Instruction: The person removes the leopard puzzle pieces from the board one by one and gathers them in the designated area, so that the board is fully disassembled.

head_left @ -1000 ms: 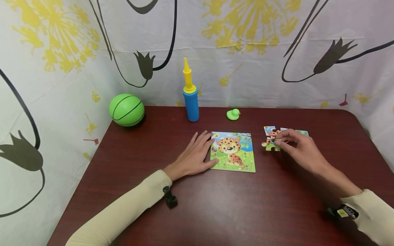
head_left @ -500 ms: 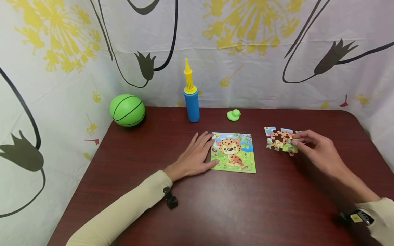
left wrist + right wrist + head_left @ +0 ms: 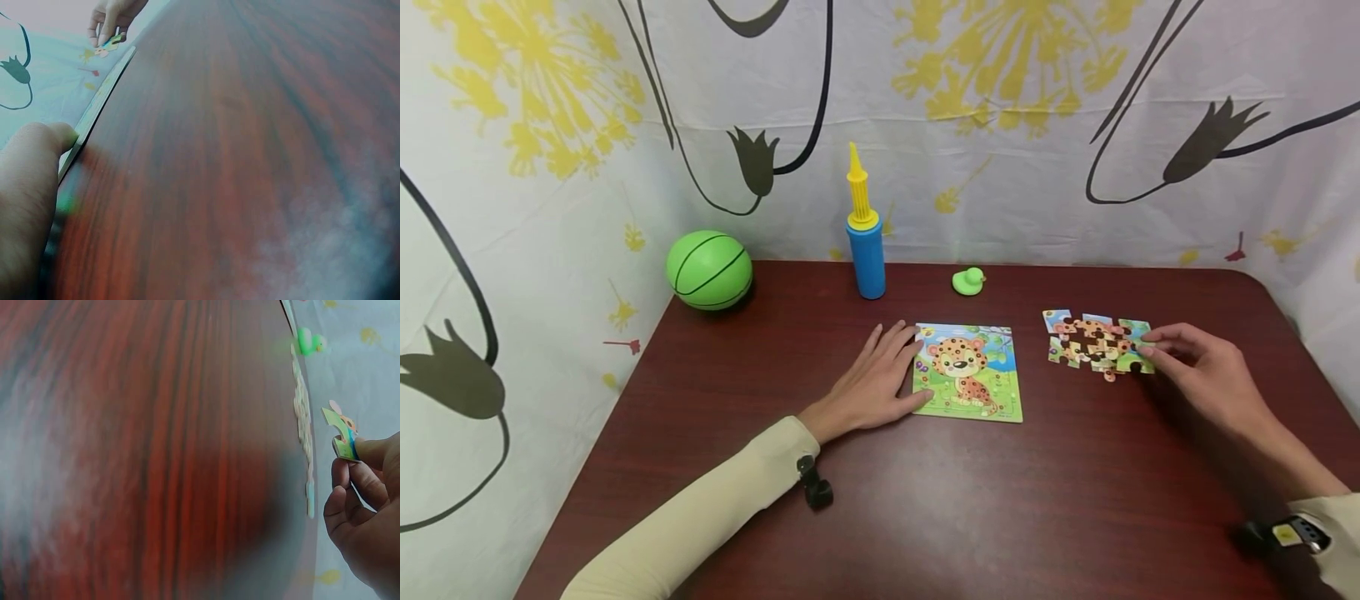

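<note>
My left hand [image 3: 872,383] lies with spread fingers along the left edge of a square leopard puzzle board [image 3: 970,375], its thumb and fingertips on the edge. In the left wrist view the thumb [image 3: 37,156] touches the thin rim of the board. To the right, my right hand [image 3: 1213,375] pinches a green and orange jigsaw piece [image 3: 342,434] between thumb and fingers, raised above the table in the right wrist view. Several loose jigsaw pieces [image 3: 1067,346] with leopard spots lie spread just left of that hand, some overlapping.
Along the back of the dark red table [image 3: 925,517] stand a green ball [image 3: 710,271], a blue and yellow hand pump [image 3: 868,254] and a small green rubber duck [image 3: 968,282]. A white patterned cloth [image 3: 1037,167] hangs behind the table.
My right hand has moved right across the loose pieces with a jigsaw piece in its fingers, uncovering pieces it hid before. My left hand and the board stay in place.
</note>
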The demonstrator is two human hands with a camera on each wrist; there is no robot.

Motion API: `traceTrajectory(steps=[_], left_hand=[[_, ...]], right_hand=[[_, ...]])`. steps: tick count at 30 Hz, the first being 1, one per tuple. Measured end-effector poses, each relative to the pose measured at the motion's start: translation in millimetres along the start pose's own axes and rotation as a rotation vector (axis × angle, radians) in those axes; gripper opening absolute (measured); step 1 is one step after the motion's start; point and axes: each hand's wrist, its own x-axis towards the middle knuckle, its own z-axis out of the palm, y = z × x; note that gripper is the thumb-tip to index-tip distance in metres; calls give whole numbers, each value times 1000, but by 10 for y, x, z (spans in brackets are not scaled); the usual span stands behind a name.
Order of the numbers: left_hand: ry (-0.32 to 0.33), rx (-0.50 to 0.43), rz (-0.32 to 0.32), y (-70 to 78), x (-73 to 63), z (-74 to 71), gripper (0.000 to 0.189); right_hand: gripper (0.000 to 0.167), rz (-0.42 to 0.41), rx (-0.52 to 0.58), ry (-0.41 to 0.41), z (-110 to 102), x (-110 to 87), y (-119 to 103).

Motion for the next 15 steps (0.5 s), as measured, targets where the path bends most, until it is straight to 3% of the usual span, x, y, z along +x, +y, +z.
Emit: traceTrajectory(steps=[15], left_hand=[[1,20,-1,-1,0,2,86]], right_hand=[[18,66,-78,-13,-94,-14,300]])
